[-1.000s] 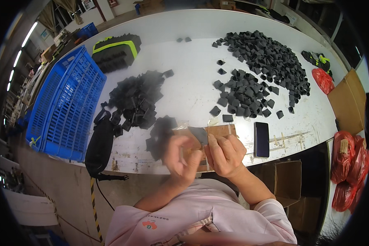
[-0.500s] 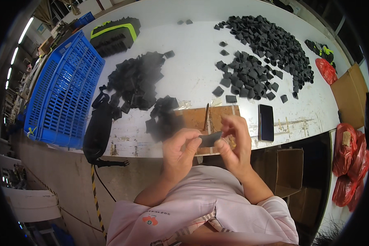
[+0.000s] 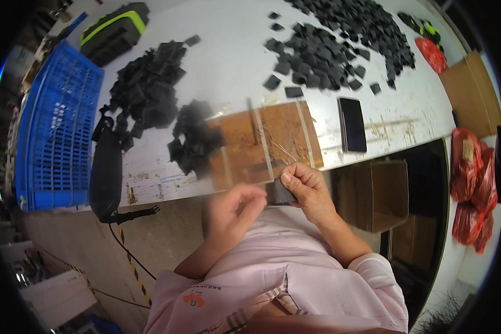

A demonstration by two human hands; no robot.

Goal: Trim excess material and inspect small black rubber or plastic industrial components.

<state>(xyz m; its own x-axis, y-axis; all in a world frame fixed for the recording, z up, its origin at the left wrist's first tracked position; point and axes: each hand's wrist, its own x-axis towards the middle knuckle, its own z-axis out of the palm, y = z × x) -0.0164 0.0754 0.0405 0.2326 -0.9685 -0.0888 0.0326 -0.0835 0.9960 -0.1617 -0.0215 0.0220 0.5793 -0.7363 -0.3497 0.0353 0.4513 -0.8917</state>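
Observation:
My right hand (image 3: 309, 189) pinches a small dark grey fabric piece (image 3: 284, 192) between thumb and fingers, just off the table's front edge. To its left, my left hand (image 3: 234, 214) is apart from the piece, its fingers curled and smeared by motion; whether anything is in them I cannot make out. Beyond both hands lies a brown wooden board (image 3: 236, 139) strapped with pale tape, with a thin dark peg (image 3: 253, 122) on it. Flat black pieces (image 3: 195, 136) lie heaped at the board's left, partly blurred.
Another black heap (image 3: 150, 83) lies farther left, beside a blue plastic crate (image 3: 58, 128) and a black pouch (image 3: 106, 172). Folded black pieces (image 3: 317, 58) cover the far right. A phone (image 3: 352, 125) rests right of the board. Cardboard boxes (image 3: 387, 195) and red bags (image 3: 466, 167) stand at the right.
My left hand has let go of the fabric piece and drawn away left. My right hand keeps hold of it, now more upright. The whole view has shifted, so the table sits higher.

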